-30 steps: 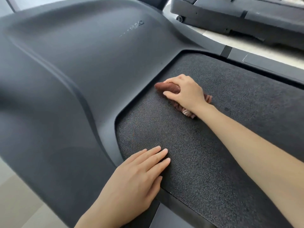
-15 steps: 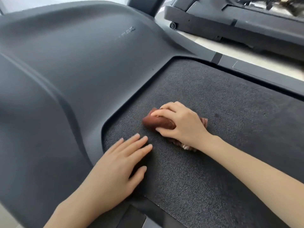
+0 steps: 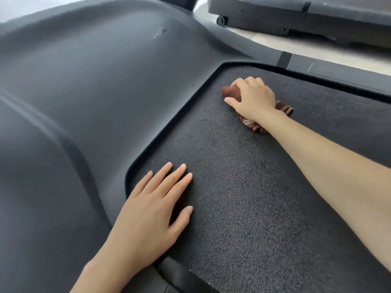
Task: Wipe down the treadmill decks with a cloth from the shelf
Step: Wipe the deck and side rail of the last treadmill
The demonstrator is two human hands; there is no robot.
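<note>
Wiping under way on the first treadmill deck

Pressing a bunched brown cloth (image 3: 232,93) onto the textured belt (image 3: 243,208), the right hand (image 3: 252,100) works near the belt's far corner, close to where it meets the moulded motor cover (image 3: 95,92). Its fingers are curled down and closed over the cloth, thumb stretched toward the cover; a striped edge of the fabric shows from under the wrist on the near side and a rounded end pokes out past the fingers. The cloth lies flat on the belt, under the palm.

The left hand (image 3: 152,210) holds nothing. It lies open, palm down, fingers spread and pointing across the belt, at the near corner just beside the curved lip of the cover, apparently as a brace for a leaning body.

As for progress, the cloth is plainly fetched and in use, so the shelf part is done. The wiping itself looks like a job in its middle at best: only the front end of this belt is in view, and the belt's surface gives no clear sign of which patches are already clean. The side rail (image 3: 338,75) beyond the belt and the cover may or may not count as deck. A second treadmill (image 3: 306,15) stands across a strip of pale floor, well apart from the cloth, and by the task's wording it likely waits its turn.
</note>
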